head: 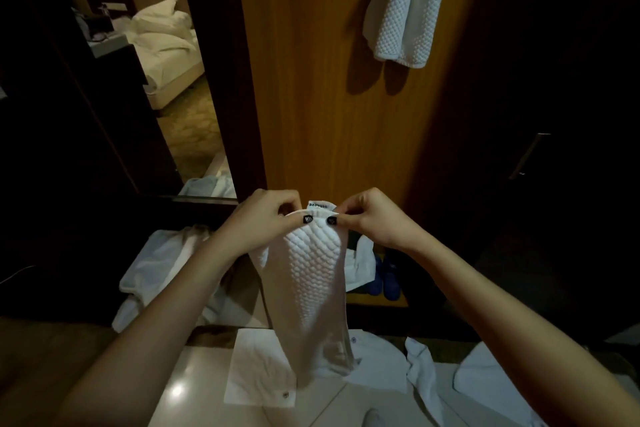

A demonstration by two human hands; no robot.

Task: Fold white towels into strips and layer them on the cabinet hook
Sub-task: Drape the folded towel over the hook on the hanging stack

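A white waffle-textured towel (313, 291) hangs folded into a long strip in front of me. My left hand (258, 222) and my right hand (372, 218) pinch its top edge side by side, thumbs on the near face, a small label showing between them. Another white towel (405, 0) hangs high on the wooden cabinet door (311, 80); the hook itself is hidden behind the cloth or out of frame.
Several loose white towels lie on the tiled floor: one flat (259, 367), a crumpled one at the left (162, 270), others at the right (485, 378). Blue slippers (382, 276) sit at the cabinet base. A mirror (166, 80) at the left reflects a bed. A dark door with a handle (530, 154) stands right.
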